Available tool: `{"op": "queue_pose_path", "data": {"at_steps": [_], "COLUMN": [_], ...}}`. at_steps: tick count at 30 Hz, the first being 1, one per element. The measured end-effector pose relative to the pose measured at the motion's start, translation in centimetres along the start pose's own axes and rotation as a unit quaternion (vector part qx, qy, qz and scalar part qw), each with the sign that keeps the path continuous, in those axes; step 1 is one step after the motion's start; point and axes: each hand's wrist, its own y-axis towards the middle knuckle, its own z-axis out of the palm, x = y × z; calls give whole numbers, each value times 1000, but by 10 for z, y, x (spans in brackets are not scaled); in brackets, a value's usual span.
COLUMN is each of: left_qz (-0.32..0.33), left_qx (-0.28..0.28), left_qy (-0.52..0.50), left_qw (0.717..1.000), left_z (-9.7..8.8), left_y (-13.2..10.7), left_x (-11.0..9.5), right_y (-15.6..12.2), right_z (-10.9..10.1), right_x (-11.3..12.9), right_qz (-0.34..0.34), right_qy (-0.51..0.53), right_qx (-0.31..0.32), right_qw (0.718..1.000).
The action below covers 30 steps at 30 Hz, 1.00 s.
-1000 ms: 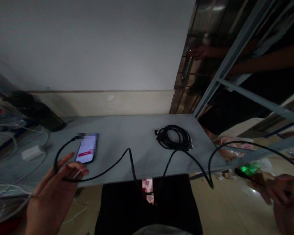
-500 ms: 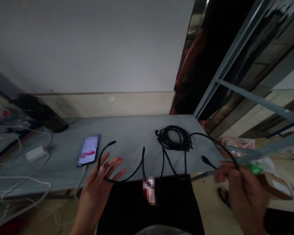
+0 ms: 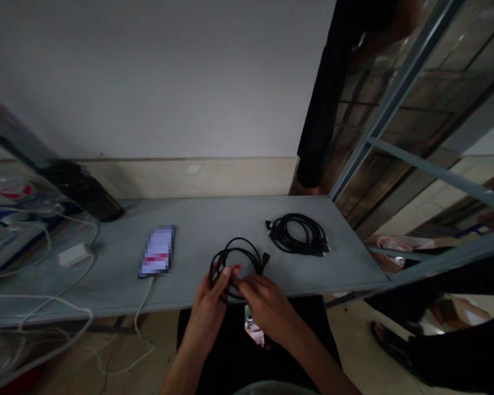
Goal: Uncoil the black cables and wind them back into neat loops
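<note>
Between my hands a black cable [image 3: 242, 240] is wound into loose loops above the table's front edge. My left hand [image 3: 212, 299] grips the left side of the loops, thumb on top. From the right, my right hand [image 3: 265, 302] closes on the same cable, its fingers close to my left thumb. A black plug end [image 3: 265, 258] sticks up just beyond my right fingers. Farther right on the table lies a second coil of black cable [image 3: 298, 233], apart from my hands, with its plugs showing at the sides.
A phone [image 3: 158, 249] with a white charging cord lies on the grey table [image 3: 206, 214]. A white adapter [image 3: 73, 255], tangled white cords and a dark bottle [image 3: 88, 195] are at the left. A metal frame [image 3: 395, 93] rises at the right, with people in dark clothes beyond.
My hands have come together from far apart, and the stretched cable is now gathered into loops. Its strand no longer runs beside the other coil. A person's leg has appeared at the right.
</note>
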Motion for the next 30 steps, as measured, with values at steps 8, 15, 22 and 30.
{"op": "queue_pose_path", "data": {"at_steps": [8, 15, 22, 30], "left_qz": [162, 306, 340, 350], "left_qx": [-42, -61, -28, 10], "left_qy": [282, 455, 481, 463], "left_qw": [945, 834, 808, 814], "left_z": [-44, -58, -60, -55], "left_y": [69, 88, 99, 102], "left_x": [0, 32, 44, 44], "right_y": [23, 30, 30, 32], "right_z": [6, 18, 35, 31], "right_x": [-47, -68, -87, -90], "right_qz": [-32, 40, 135, 101], "right_qy": [-45, -19, -13, -16], "right_qx": [-16, -73, -121, -101], "right_qw": [998, 996, 983, 990]}}
